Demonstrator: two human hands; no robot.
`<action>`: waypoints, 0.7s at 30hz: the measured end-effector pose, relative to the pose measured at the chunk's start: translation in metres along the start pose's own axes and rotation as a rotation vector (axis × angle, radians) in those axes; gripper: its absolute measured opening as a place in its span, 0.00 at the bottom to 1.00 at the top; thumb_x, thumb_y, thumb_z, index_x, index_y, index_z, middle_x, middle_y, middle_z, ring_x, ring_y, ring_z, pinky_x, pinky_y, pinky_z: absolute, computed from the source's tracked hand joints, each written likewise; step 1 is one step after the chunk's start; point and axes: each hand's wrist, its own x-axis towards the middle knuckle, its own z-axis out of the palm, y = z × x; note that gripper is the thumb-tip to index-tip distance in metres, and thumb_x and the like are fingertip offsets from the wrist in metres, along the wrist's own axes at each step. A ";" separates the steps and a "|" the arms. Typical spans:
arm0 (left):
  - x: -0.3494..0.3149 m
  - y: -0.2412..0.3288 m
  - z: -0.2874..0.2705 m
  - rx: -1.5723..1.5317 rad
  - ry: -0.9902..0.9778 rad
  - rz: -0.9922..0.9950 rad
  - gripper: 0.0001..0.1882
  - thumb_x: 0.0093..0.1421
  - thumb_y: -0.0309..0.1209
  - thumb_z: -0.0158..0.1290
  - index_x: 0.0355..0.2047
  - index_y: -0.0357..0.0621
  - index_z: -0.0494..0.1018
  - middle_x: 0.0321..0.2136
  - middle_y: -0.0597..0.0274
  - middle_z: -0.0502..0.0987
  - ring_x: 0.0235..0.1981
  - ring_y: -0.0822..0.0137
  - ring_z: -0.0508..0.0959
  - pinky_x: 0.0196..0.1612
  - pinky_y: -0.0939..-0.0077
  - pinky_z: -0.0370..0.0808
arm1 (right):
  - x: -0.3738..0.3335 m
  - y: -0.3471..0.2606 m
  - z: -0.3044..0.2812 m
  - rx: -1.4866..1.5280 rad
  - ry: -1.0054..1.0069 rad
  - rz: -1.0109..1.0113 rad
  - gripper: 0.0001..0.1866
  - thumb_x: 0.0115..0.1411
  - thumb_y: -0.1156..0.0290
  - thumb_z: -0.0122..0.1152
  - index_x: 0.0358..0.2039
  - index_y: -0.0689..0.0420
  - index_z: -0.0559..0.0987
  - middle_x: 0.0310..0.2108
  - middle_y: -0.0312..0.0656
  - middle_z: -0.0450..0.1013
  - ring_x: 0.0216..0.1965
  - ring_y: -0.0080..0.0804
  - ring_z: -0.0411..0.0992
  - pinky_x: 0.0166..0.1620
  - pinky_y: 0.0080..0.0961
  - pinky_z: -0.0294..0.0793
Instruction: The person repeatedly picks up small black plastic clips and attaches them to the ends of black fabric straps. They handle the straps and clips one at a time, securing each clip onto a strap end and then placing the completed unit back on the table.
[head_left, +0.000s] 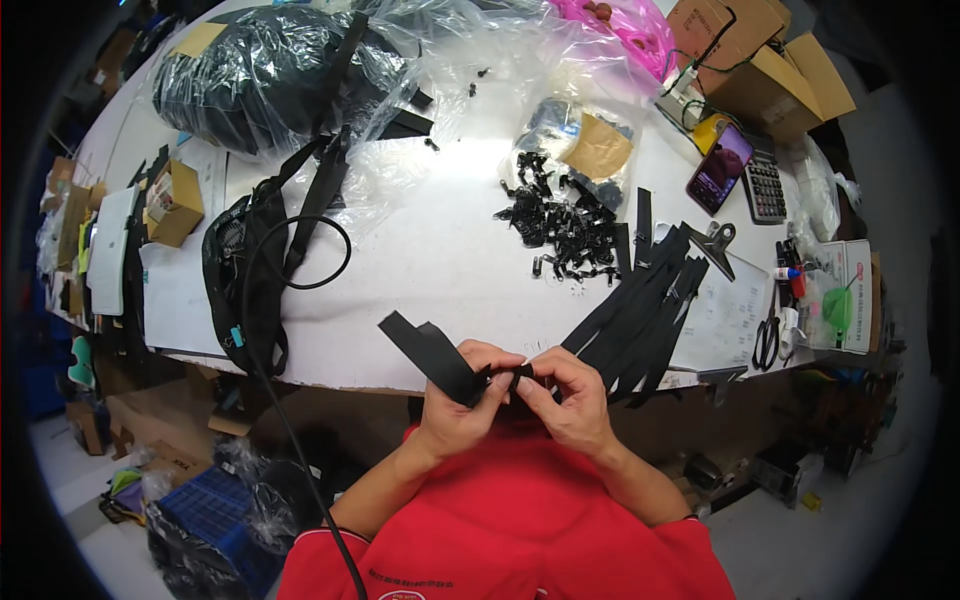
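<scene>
My left hand (462, 398) pinches a black webbing strap (428, 350) that sticks up and to the left over the table's front edge. My right hand (572, 395) meets it at the strap's end, fingers closed on a small black plastic buckle piece (521, 371) between the two hands. A fan of cut black straps (645, 310) lies just right of my right hand. Farther back on the white table (440, 260) sits a pile of small black plastic buckles (565, 228).
A black bag with straps and a cord (262, 270) lies at the left. Clear plastic bags of black goods (270, 75) fill the back. At the right are a phone (718, 168), a calculator (765, 180), scissors (767, 338), cardboard boxes (765, 65) and a binder clip (716, 240).
</scene>
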 end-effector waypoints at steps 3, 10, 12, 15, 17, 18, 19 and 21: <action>0.001 0.001 0.001 0.030 0.000 0.011 0.13 0.61 0.14 0.51 0.45 0.36 0.76 0.39 0.58 0.73 0.28 0.75 0.75 0.30 0.83 0.73 | -0.001 0.004 0.002 0.020 0.034 -0.004 0.04 0.56 0.76 0.67 0.31 0.62 0.80 0.27 0.36 0.74 0.23 0.18 0.68 0.26 0.18 0.65; 0.001 0.002 0.000 0.050 0.000 0.000 0.12 0.61 0.14 0.51 0.45 0.36 0.76 0.38 0.58 0.73 0.27 0.76 0.75 0.30 0.84 0.74 | 0.003 0.004 0.004 -0.011 0.054 -0.046 0.05 0.55 0.76 0.67 0.28 0.62 0.79 0.25 0.37 0.74 0.22 0.20 0.68 0.25 0.19 0.64; 0.001 0.002 0.000 0.042 -0.001 -0.005 0.12 0.62 0.14 0.51 0.45 0.35 0.76 0.38 0.58 0.73 0.27 0.76 0.75 0.30 0.84 0.74 | 0.003 0.005 0.004 -0.008 0.063 -0.078 0.05 0.54 0.76 0.67 0.27 0.62 0.78 0.25 0.37 0.74 0.22 0.20 0.68 0.25 0.19 0.65; 0.000 0.002 0.001 0.031 0.011 -0.006 0.12 0.62 0.14 0.51 0.44 0.35 0.76 0.38 0.58 0.73 0.27 0.76 0.75 0.30 0.84 0.73 | 0.004 0.004 0.004 -0.021 0.061 -0.081 0.05 0.54 0.76 0.68 0.27 0.62 0.78 0.24 0.38 0.73 0.22 0.21 0.69 0.25 0.20 0.65; -0.002 0.001 0.001 0.034 0.036 -0.002 0.12 0.61 0.14 0.51 0.44 0.35 0.76 0.38 0.58 0.73 0.27 0.76 0.75 0.30 0.84 0.73 | 0.003 -0.005 0.004 -0.054 0.051 -0.069 0.05 0.54 0.76 0.68 0.27 0.62 0.79 0.24 0.38 0.73 0.22 0.21 0.69 0.25 0.20 0.65; -0.002 -0.001 0.000 0.052 0.026 0.021 0.11 0.62 0.14 0.50 0.44 0.34 0.75 0.38 0.58 0.73 0.27 0.76 0.74 0.29 0.84 0.73 | 0.003 -0.008 0.004 -0.071 0.046 -0.063 0.06 0.54 0.76 0.68 0.27 0.62 0.79 0.24 0.38 0.74 0.22 0.21 0.69 0.25 0.19 0.65; -0.004 -0.006 -0.001 0.068 0.014 0.041 0.11 0.63 0.14 0.49 0.43 0.34 0.75 0.39 0.57 0.73 0.26 0.77 0.74 0.29 0.84 0.72 | 0.002 -0.007 0.003 -0.067 0.034 -0.043 0.05 0.55 0.76 0.68 0.27 0.62 0.79 0.24 0.38 0.74 0.22 0.21 0.69 0.25 0.19 0.65; -0.005 -0.009 -0.001 0.096 0.000 0.065 0.10 0.64 0.14 0.48 0.43 0.34 0.75 0.39 0.56 0.72 0.26 0.77 0.73 0.29 0.84 0.72 | 0.002 -0.006 0.002 -0.058 0.009 0.000 0.05 0.56 0.75 0.68 0.27 0.62 0.79 0.24 0.39 0.74 0.22 0.21 0.69 0.25 0.19 0.65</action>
